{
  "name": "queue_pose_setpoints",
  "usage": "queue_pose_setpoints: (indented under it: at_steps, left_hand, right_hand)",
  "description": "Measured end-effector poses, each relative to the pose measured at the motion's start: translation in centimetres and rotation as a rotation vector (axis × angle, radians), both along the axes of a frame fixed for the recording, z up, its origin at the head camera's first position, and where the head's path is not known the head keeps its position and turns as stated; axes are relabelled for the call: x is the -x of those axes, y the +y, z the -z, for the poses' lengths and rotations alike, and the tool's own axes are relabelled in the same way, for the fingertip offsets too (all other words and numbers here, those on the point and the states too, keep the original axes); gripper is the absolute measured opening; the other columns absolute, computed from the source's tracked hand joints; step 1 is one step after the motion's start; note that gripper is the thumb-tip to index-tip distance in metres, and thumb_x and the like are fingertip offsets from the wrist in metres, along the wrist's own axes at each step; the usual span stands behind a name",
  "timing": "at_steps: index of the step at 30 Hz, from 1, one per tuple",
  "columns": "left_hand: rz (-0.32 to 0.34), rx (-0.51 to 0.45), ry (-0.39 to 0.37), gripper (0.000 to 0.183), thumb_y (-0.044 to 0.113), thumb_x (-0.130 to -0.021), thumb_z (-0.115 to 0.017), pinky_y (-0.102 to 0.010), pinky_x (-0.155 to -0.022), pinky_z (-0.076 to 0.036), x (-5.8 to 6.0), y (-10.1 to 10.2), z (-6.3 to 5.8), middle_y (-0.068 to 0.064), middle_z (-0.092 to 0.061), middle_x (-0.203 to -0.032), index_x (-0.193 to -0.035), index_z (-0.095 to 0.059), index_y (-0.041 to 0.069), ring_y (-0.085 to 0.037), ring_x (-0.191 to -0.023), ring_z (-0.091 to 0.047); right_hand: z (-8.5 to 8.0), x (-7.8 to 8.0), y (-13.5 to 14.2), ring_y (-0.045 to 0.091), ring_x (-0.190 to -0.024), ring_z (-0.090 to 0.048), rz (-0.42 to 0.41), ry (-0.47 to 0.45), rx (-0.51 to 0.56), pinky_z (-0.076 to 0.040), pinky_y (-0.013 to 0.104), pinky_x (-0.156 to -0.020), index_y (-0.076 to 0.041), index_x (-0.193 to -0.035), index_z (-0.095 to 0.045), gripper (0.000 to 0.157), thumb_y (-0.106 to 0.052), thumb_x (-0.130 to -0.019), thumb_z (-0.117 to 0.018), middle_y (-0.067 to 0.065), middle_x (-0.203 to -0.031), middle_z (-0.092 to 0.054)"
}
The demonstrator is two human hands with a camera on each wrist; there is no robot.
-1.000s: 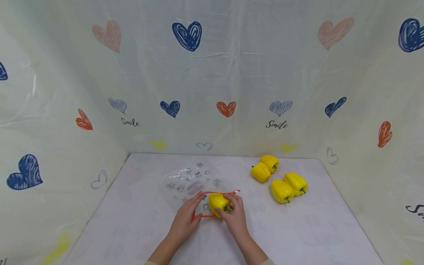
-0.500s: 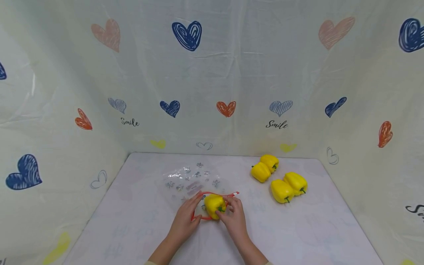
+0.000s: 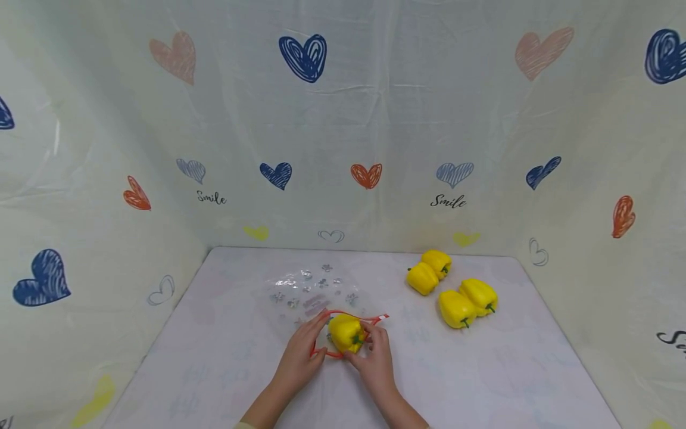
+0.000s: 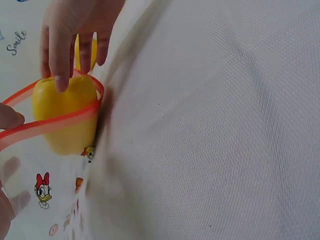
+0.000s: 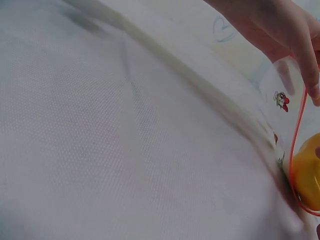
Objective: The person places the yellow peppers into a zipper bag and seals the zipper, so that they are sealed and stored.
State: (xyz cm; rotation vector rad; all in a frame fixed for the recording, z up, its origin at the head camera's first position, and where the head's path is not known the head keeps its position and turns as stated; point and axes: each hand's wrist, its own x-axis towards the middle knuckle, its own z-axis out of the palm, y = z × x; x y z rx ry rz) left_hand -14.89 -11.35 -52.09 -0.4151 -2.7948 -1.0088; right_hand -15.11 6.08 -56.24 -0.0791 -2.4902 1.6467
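A yellow bell pepper [image 3: 345,332] lies in the mouth of a clear plastic bag [image 3: 292,302] printed with small flowers. Its stem end faces my right hand [image 3: 375,356]. Straight fingers of that hand touch the stem end, as the left wrist view shows, and the thumb lies at the near rim. From the other side, my left hand [image 3: 301,351] holds the bag's red rim [image 3: 334,355], thumb and index finger spread so the mouth stays wide. In the left wrist view the red band crosses in front of the pepper [image 4: 65,112]. Some left fingers show blurred through the film.
Two pairs of yellow bell peppers stand at the right: one pair farther back [image 3: 422,278], the other nearer [image 3: 457,309]. A white cloth covers the table [image 3: 482,369]. Printed curtains [image 3: 343,119] enclose the back and sides.
The pepper has moved left, farther into the bag's mouth. My right hand has followed it slightly left, its thumb sliding from the pepper's front down to the rim. The left hand has stayed put.
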Motion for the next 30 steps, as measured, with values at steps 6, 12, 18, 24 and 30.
queue_pose_setpoints:
  at_steps: [6, 12, 18, 24, 30]
  left_hand:
    - [0.014, -0.018, -0.001, 0.069, 0.004, -0.080, -0.078, -0.050, -0.107, -0.037, 0.0, -0.1, 0.1, -0.001, -0.045, -0.149, -0.143, -0.050, 0.014, -0.027, -0.132, -0.045]
    - [0.016, -0.026, 0.001, 0.067, 0.005, -0.081, -0.077, -0.049, -0.108, -0.036, -0.1, 0.0, 0.0, -0.001, -0.045, -0.149, -0.142, -0.050, 0.012, -0.025, -0.132, -0.044]
    - [0.019, -0.044, 0.007, 0.067, 0.005, -0.081, -0.077, -0.049, -0.107, -0.038, -0.1, 0.2, -0.2, -0.001, -0.046, -0.148, -0.142, -0.050, 0.011, -0.026, -0.132, -0.044]
    - [0.013, -0.039, -0.021, 0.067, 0.006, -0.081, -0.077, -0.052, -0.107, -0.037, 0.1, 0.3, -0.2, -0.002, -0.046, -0.148, -0.142, -0.050, 0.011, -0.028, -0.132, -0.044]
    - [0.014, -0.031, -0.004, 0.069, 0.006, -0.080, -0.078, -0.051, -0.107, -0.036, 0.0, 0.4, 0.1, -0.002, -0.046, -0.148, -0.142, -0.050, 0.011, -0.027, -0.132, -0.045]
  right_hand:
    - [0.1, 0.5, -0.4, 0.016, -0.091, -0.049, 0.020, -0.003, -0.020, -0.050, 0.031, -0.084, -0.012, -0.127, -0.056, 0.064, -0.010, -0.071, -0.087, 0.003, -0.115, -0.050]
    - [-0.3, 1.0, -0.8, 0.016, -0.079, -0.046, 0.065, -0.004, -0.049, -0.044, 0.020, -0.064, -0.009, -0.125, -0.059, 0.062, -0.010, -0.070, -0.088, 0.003, -0.109, -0.052]
    - [-1.0, 1.5, -1.0, 0.014, -0.071, -0.045, 0.096, -0.030, -0.076, -0.045, 0.020, -0.059, -0.008, -0.122, -0.060, 0.057, -0.013, -0.072, -0.087, 0.004, -0.112, -0.056]
    - [-1.6, 2.1, -0.9, 0.014, -0.072, -0.047, 0.096, -0.064, -0.106, -0.047, 0.021, -0.061, -0.008, -0.121, -0.060, 0.056, -0.014, -0.072, -0.087, 0.003, -0.110, -0.059]
    - [-1.8, 2.4, -0.5, 0.015, -0.072, -0.048, 0.053, -0.081, -0.090, -0.047, 0.021, -0.059, -0.006, -0.122, -0.060, 0.056, -0.012, -0.073, -0.086, 0.004, -0.107, -0.060]
